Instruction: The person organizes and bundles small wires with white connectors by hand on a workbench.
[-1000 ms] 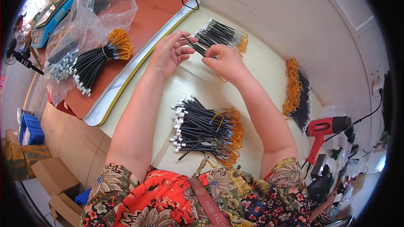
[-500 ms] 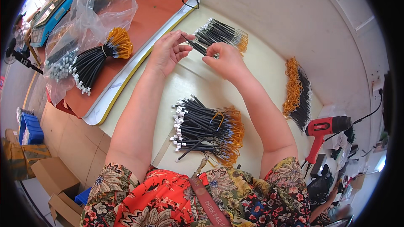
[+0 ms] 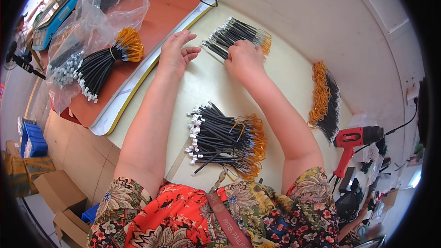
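Observation:
My left hand (image 3: pixel 177 54) hovers over the pale table with its fingers apart and curled a little, holding nothing. To its right, my right hand (image 3: pixel 245 59) is closed at the near side of a row of short black cables (image 3: pixel 235 32) with white connectors and orange wire ends. A black cable (image 3: pixel 216 48) reaches out from under its fingers toward the left; the fingertips are partly hidden by the hand. Nearer to me lies a larger loose pile of the same cables (image 3: pixel 220 133), its white connectors to the left and orange wires to the right.
Another cable stack (image 3: pixel 325 101) lies at the right, near a red heat gun (image 3: pixel 353 144). On the red-brown surface (image 3: pixel 167 7) at the left are a tied cable bundle (image 3: pixel 110 62) and a clear plastic bag (image 3: pixel 92 18). A blue scale (image 3: pixel 55 18) stands beyond.
My hands have parted: the left drew back slightly to the left, fingers no longer at a cable. My right hand moved forward and right, onto the near side of the cable row.

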A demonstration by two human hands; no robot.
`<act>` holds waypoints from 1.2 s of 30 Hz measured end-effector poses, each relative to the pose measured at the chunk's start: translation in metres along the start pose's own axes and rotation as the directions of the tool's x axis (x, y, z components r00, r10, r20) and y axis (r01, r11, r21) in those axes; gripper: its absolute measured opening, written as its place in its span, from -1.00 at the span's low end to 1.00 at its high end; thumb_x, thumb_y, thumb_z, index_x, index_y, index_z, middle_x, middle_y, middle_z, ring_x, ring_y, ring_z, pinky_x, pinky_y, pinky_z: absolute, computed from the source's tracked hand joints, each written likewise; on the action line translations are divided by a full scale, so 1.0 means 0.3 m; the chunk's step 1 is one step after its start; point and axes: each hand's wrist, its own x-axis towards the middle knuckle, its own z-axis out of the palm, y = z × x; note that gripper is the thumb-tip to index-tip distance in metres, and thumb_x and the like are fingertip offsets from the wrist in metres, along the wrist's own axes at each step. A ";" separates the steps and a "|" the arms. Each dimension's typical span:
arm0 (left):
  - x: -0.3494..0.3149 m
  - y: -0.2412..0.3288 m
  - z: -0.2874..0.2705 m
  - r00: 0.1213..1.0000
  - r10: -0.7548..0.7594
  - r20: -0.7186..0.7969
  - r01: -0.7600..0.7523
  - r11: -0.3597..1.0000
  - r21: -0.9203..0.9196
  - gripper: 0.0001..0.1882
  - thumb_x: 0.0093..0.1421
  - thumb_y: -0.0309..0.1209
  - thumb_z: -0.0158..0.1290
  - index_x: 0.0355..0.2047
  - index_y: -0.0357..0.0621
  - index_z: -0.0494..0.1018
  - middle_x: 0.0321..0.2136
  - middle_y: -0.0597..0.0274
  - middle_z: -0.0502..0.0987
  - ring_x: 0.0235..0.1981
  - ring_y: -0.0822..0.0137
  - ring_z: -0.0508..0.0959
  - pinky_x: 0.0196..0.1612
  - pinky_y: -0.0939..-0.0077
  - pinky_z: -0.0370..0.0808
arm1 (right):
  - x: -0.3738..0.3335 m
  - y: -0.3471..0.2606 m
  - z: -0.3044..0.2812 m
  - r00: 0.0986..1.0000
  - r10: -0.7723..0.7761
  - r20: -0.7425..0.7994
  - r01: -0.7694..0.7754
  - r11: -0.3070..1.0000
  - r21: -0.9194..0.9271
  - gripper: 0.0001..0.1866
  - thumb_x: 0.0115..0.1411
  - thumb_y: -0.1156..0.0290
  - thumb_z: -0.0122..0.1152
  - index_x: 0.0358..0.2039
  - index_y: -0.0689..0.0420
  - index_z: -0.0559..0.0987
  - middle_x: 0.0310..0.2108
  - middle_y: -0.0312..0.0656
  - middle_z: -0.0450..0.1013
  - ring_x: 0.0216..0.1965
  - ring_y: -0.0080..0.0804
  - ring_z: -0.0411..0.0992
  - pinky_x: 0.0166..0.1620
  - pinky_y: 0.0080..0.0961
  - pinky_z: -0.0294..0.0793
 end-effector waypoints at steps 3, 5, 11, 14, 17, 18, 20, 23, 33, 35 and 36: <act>0.003 -0.002 0.004 1.000 0.008 -0.006 -0.008 1.000 -0.007 -0.73 0.17 -0.28 -0.01 -0.18 -0.15 0.34 -0.20 0.15 0.46 -0.50 0.38 0.48 -0.47 0.63 0.44 | -0.024 0.016 -0.005 0.975 -0.076 -0.208 0.080 0.997 0.013 -0.88 -0.03 0.36 0.17 -0.46 0.09 0.56 -0.27 -0.19 0.43 -0.06 -0.26 0.31 0.01 -0.10 0.20; 0.003 -0.003 0.001 1.000 0.015 -0.013 -0.015 1.000 -0.012 -0.73 0.18 -0.28 -0.02 -0.18 -0.15 0.34 -0.19 0.15 0.46 -0.50 0.38 0.48 -0.48 0.63 0.44 | -0.071 0.023 -0.039 0.900 -0.156 -0.406 0.178 0.984 0.016 -0.90 -0.04 0.37 0.18 -0.54 0.11 0.55 -0.32 -0.21 0.45 -0.13 -0.29 0.36 -0.06 -0.23 0.28; 0.010 -0.007 -0.025 0.996 0.060 -0.063 -0.058 0.998 0.030 -0.72 0.17 -0.29 -0.02 -0.18 -0.19 0.31 -0.20 0.15 0.44 -0.51 0.38 0.47 -0.47 0.61 0.41 | -0.265 -0.053 -0.134 0.789 -0.487 0.374 0.312 0.842 0.439 -0.84 0.00 0.37 0.13 -0.44 0.16 0.56 -0.45 -0.07 0.46 -0.33 -0.14 0.43 -0.22 -0.28 0.40; 0.011 -0.010 -0.024 0.997 0.056 -0.054 -0.053 0.998 0.042 -0.73 0.18 -0.32 -0.03 -0.17 -0.19 0.31 -0.21 0.15 0.45 -0.51 0.39 0.47 -0.47 0.61 0.41 | -0.273 -0.068 -0.114 0.788 -0.508 0.348 0.363 0.839 0.406 -0.87 -0.01 0.40 0.12 -0.47 0.17 0.54 -0.50 -0.06 0.45 -0.38 -0.09 0.43 -0.26 -0.25 0.40; 0.013 -0.009 -0.024 0.994 0.065 -0.083 -0.061 0.997 0.050 -0.74 0.19 -0.33 -0.04 -0.17 -0.20 0.31 -0.21 0.15 0.45 -0.52 0.39 0.47 -0.48 0.62 0.41 | -0.287 -0.070 -0.130 0.825 -0.482 0.296 0.366 0.854 0.371 -0.89 -0.02 0.42 0.10 -0.49 0.16 0.53 -0.55 -0.06 0.44 -0.43 -0.07 0.42 -0.31 -0.24 0.41; 0.011 -0.007 -0.024 0.995 0.085 -0.060 -0.082 0.996 0.046 -0.74 0.19 -0.33 -0.05 -0.17 -0.19 0.30 -0.22 0.15 0.46 -0.54 0.41 0.47 -0.49 0.64 0.40 | -0.292 -0.074 -0.143 0.851 -0.447 0.276 0.344 0.871 0.351 -0.91 -0.02 0.43 0.09 -0.50 0.15 0.52 -0.57 -0.06 0.44 -0.46 -0.06 0.42 -0.33 -0.24 0.41; 0.008 -0.002 -0.019 0.994 0.099 -0.039 -0.098 0.994 0.041 -0.75 0.19 -0.33 -0.06 -0.17 -0.19 0.30 -0.23 0.15 0.47 -0.55 0.43 0.46 -0.50 0.65 0.39 | -0.291 -0.082 -0.169 0.900 -0.362 0.244 0.264 0.896 0.357 -0.91 -0.01 0.43 0.08 -0.49 0.15 0.52 -0.58 -0.05 0.43 -0.46 -0.05 0.42 -0.35 -0.24 0.41; -0.001 0.010 -0.005 0.996 0.087 0.003 -0.087 0.994 0.059 -0.75 0.19 -0.32 -0.05 -0.18 -0.18 0.32 -0.27 0.15 0.51 -0.58 0.47 0.46 -0.53 0.68 0.37 | -0.290 -0.065 -0.169 0.974 -0.170 0.151 0.070 0.857 0.510 -0.89 0.04 0.43 0.09 -0.44 0.18 0.51 -0.56 -0.09 0.46 -0.50 -0.22 0.46 -0.37 -0.41 0.42; -0.061 0.018 0.053 0.813 -0.151 0.562 0.168 0.986 0.022 -0.74 0.20 -0.29 0.00 -0.22 -0.22 0.41 -0.30 0.17 0.53 -0.35 0.46 0.57 -0.40 0.71 0.50 | -0.108 0.014 -0.146 0.931 0.024 0.364 -0.360 0.206 0.910 -0.87 0.12 0.43 0.11 -0.39 0.23 0.47 -0.54 -0.24 0.46 -0.56 -0.61 0.41 -0.45 -0.68 0.45; -0.053 0.018 0.048 0.836 -0.116 0.536 0.130 0.991 0.012 -0.75 0.20 -0.30 -0.01 -0.22 -0.22 0.41 -0.30 0.17 0.53 -0.36 0.47 0.57 -0.40 0.71 0.50 | -0.094 0.013 -0.123 0.924 -0.015 0.382 -0.375 0.153 0.914 -0.86 0.13 0.40 0.12 -0.38 0.22 0.47 -0.51 -0.23 0.47 -0.54 -0.58 0.43 -0.45 -0.65 0.46; -0.050 0.019 0.044 0.855 -0.077 0.513 0.089 0.996 0.001 -0.75 0.20 -0.30 -0.01 -0.21 -0.22 0.41 -0.30 0.18 0.53 -0.36 0.48 0.56 -0.41 0.72 0.49 | -0.094 0.008 -0.122 0.908 -0.057 0.416 -0.408 0.120 0.905 -0.84 0.14 0.37 0.12 -0.36 0.21 0.47 -0.51 -0.23 0.47 -0.53 -0.56 0.45 -0.44 -0.64 0.47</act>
